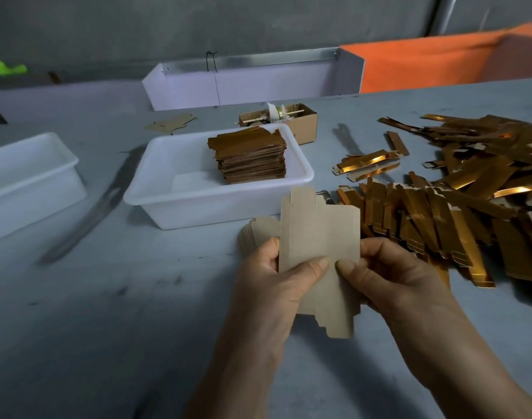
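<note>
A flat, unfolded cardboard box blank (pixel 319 234), plain brown side up, is held upright above the grey table. My left hand (pixel 276 282) grips its left edge, thumb pressed on the front. My right hand (pixel 388 276) pinches its right edge, thumb on the front. More flat blanks (pixel 257 232) fan out behind my left hand; whether they lie on the table or sit in that hand I cannot tell. A white tub (pixel 155 195) beyond the hands holds a stack of gold-faced blanks (pixel 252 158).
A large heap of folded gold boxes (pixel 458 201) covers the table's right side. Another white tub (pixel 22 176) stands at the left. A small cardboard box (pixel 301 122) with tools, a loose blank (pixel 171 124), a white bin (pixel 246 83) and an orange bin (pixel 434 62) lie farther back.
</note>
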Tool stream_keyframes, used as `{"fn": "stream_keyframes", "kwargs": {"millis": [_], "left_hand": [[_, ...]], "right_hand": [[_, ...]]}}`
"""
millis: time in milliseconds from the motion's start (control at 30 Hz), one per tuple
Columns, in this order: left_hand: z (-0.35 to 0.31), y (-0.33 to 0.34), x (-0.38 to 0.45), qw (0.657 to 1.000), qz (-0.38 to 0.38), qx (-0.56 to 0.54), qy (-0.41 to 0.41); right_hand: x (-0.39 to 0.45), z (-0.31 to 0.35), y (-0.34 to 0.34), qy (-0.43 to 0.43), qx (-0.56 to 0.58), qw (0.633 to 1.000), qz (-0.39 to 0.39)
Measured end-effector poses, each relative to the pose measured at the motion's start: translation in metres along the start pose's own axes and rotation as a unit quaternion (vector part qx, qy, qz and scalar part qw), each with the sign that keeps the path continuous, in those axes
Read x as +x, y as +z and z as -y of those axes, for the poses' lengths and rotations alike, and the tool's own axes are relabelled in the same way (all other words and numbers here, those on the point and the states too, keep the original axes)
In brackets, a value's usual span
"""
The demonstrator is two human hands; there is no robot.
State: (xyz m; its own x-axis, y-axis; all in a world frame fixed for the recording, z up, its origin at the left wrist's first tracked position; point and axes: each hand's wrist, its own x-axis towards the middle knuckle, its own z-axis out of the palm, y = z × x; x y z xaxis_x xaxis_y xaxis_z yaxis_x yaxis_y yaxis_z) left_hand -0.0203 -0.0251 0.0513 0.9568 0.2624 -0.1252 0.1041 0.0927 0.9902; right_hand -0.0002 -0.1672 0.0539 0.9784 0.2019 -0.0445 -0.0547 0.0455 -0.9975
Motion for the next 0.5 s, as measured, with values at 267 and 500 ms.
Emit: {"fn": "stream_keyframes", "kwargs": {"millis": [267,500], "left_hand": [[0.005,0.005,0.001,1.000,-0.026,-0.004,-0.003],[0.015,0.013,-0.003,0.998,-0.051,0.015,0.023]], "right_hand": [[-0.002,-0.006,0.000,-0.016,-0.090,0.996,-0.018],[-0.014,-0.008,0.013,-0.163,-0.301,0.937,-0.071]]}}
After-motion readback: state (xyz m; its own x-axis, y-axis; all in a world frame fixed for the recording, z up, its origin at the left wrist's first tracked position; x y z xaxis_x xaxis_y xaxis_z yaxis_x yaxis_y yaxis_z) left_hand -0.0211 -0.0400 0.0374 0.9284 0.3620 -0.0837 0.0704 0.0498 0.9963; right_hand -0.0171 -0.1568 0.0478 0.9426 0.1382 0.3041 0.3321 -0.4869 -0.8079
